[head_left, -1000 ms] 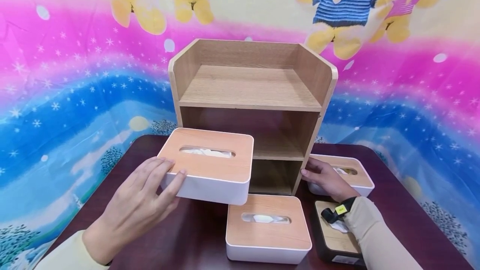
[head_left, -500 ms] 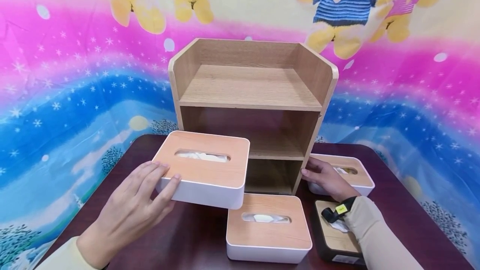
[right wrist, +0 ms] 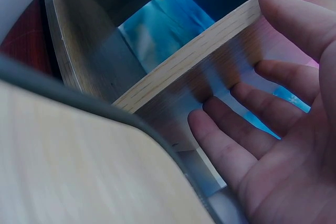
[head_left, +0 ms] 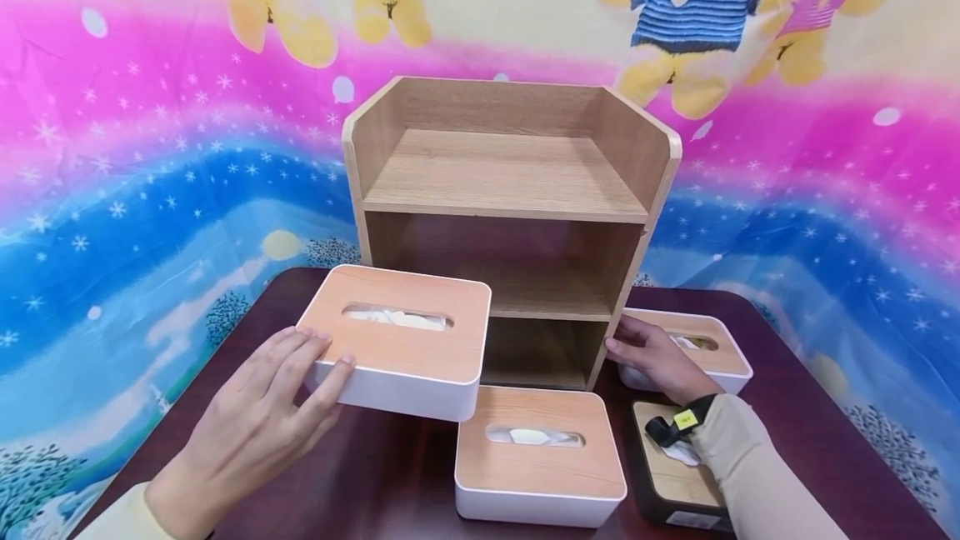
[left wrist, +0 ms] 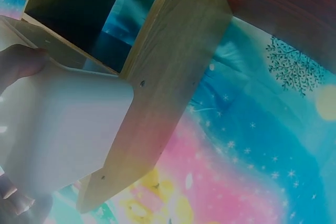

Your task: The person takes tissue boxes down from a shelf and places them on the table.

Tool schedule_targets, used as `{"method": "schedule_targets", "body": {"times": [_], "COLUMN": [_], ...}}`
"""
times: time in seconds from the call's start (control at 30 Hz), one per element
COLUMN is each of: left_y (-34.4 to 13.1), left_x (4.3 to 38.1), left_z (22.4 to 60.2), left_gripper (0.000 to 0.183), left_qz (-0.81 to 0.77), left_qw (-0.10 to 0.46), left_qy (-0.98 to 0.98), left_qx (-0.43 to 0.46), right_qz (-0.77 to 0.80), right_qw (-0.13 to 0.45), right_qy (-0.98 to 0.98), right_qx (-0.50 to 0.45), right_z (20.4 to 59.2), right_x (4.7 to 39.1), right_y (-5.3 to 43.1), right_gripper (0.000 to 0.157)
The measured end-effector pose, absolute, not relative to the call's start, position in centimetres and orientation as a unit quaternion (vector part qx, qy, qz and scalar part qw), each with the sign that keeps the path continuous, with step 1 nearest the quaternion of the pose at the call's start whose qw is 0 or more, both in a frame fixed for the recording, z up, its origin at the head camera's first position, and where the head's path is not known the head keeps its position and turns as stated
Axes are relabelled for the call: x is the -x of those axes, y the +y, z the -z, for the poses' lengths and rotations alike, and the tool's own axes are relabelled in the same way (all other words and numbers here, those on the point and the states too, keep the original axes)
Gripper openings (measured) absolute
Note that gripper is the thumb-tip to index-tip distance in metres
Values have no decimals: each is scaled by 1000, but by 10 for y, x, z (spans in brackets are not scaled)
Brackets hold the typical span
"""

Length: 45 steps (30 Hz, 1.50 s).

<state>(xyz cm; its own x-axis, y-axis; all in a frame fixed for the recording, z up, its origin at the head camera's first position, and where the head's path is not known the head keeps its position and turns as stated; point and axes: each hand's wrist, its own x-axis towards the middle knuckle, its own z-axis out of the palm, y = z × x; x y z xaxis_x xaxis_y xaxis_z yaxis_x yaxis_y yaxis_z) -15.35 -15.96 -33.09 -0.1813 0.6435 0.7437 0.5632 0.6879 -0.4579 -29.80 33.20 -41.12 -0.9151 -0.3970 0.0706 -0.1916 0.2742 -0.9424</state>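
Note:
My left hand (head_left: 255, 415) grips the left end of a tissue box (head_left: 397, 323) with a white body and a wood-look lid, held above the table in front of a wooden shelf (head_left: 498, 213). In the left wrist view the box's pale underside (left wrist: 79, 124) is seen beside the shelf's side panel. My right hand (head_left: 663, 361) rests against the shelf's right side. The right wrist view shows its extended fingers (right wrist: 226, 150) touching the outer panel, with the thumb at the front edge. Tissue shows in the held box's slot.
Another white tissue box (head_left: 540, 469) stands on the dark table (head_left: 375, 482) in front of the shelf. A black one with a wooden lid (head_left: 671, 473) lies under my right wrist. A third white box (head_left: 723, 348) sits behind my right hand. A printed cloth (head_left: 150, 107) hangs behind.
My left hand has shifted the tissue box left and slightly down, away from the shelf's middle. My right hand stays against the shelf's side.

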Motion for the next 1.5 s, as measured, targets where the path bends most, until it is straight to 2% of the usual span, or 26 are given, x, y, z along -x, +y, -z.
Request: {"method": "schedule_targets", "body": {"times": [0.3, 0.53, 1.03, 1.5], "left_y": [-169, -169, -178, -182], "left_x": [148, 147, 139, 135], "left_z": [337, 338, 344, 347], "left_gripper": [40, 37, 40, 41], "left_qz": [-40, -34, -36, -40], "left_qw": [480, 504, 480, 489], "left_qy": [-790, -770, -789, -784], "left_qx": [378, 389, 382, 381], "right_qz": [575, 571, 564, 559], "right_qw": [87, 83, 83, 82], "right_qy": [793, 795, 800, 805], "right_qx": [182, 186, 186, 180], "right_z": [411, 411, 413, 413], "right_x": [297, 297, 299, 298], "right_y": [331, 332, 334, 333], "right_gripper": [65, 66, 65, 66]}}
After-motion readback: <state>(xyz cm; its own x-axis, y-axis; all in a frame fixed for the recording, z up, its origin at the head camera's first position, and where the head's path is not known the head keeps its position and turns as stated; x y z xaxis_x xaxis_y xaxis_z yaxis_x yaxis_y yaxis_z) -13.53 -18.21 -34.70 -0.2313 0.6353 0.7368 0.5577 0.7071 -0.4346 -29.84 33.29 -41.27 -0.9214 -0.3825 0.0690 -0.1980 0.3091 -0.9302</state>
